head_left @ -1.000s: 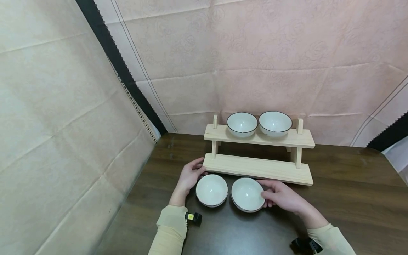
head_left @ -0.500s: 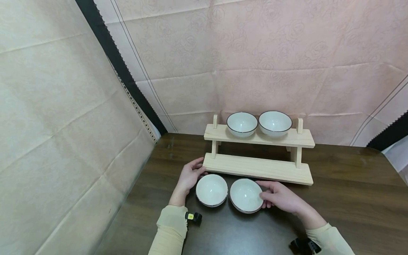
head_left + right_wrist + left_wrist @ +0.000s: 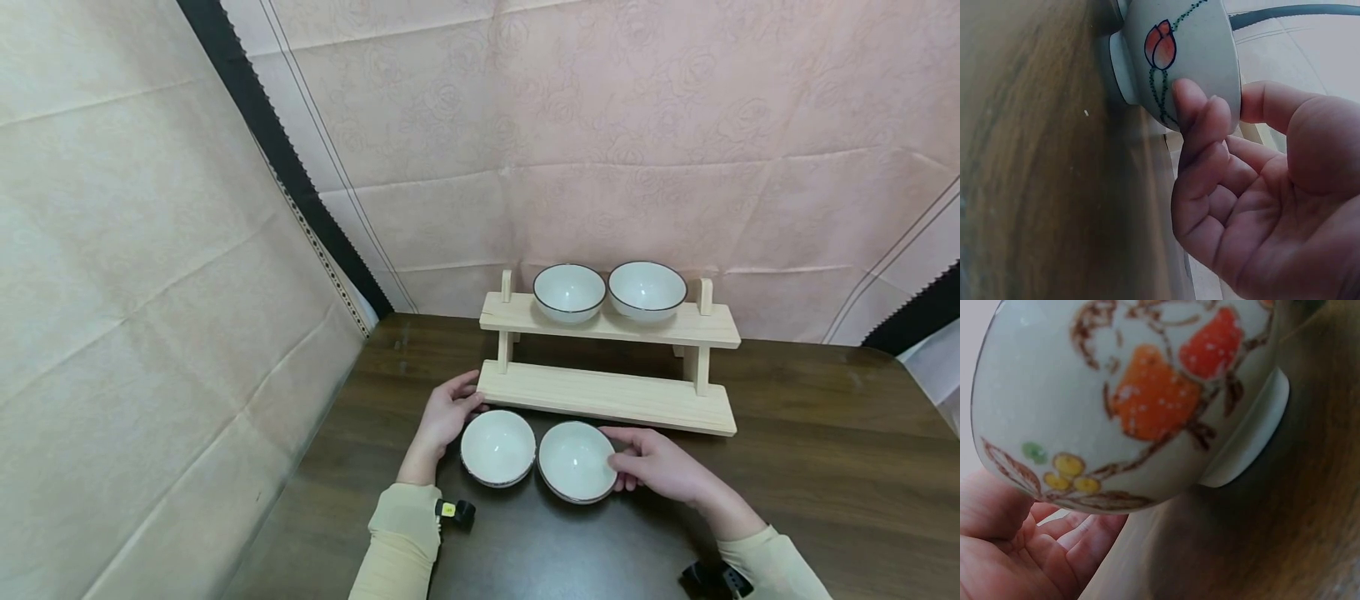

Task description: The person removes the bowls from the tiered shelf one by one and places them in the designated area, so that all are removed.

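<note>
Right hand (image 3: 660, 468) pinches right front bowl (image 3: 576, 460) at rim, thumb at edge, fingertips on outer wall. Bowl upright on dark table (image 3: 832, 450), just beside left front bowl (image 3: 498, 447). Left hand (image 3: 446, 412) at left end of wooden rack (image 3: 607, 392), lower shelf; gripping or only touching, cannot tell.

A dark brown wooden table (image 3: 840, 467) catches soft light on its near side. Creased pinkish cloth (image 3: 637, 108) hangs beyond the far edge; cream cloth (image 3: 135, 292) covers the left.
</note>
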Motion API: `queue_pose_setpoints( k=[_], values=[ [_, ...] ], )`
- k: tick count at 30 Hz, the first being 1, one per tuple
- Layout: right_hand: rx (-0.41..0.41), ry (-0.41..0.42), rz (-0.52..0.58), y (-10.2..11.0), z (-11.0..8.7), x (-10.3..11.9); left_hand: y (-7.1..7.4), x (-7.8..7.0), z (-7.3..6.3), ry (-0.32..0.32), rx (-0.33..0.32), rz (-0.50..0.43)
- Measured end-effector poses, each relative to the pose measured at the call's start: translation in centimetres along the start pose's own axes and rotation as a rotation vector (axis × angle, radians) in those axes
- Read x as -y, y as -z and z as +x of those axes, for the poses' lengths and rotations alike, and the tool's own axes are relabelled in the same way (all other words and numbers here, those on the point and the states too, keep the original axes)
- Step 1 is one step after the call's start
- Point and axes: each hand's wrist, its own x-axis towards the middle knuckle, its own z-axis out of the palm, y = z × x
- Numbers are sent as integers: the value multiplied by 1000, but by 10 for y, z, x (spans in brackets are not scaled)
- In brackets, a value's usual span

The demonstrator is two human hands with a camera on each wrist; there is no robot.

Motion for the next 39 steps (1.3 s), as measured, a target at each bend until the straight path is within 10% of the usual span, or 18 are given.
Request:
queue_pose_setpoints(
  k=[39],
  values=[
    [61, -31, -17, 7, -3, 0, -1, -1, -1, -7, 1, 6]
  ],
)
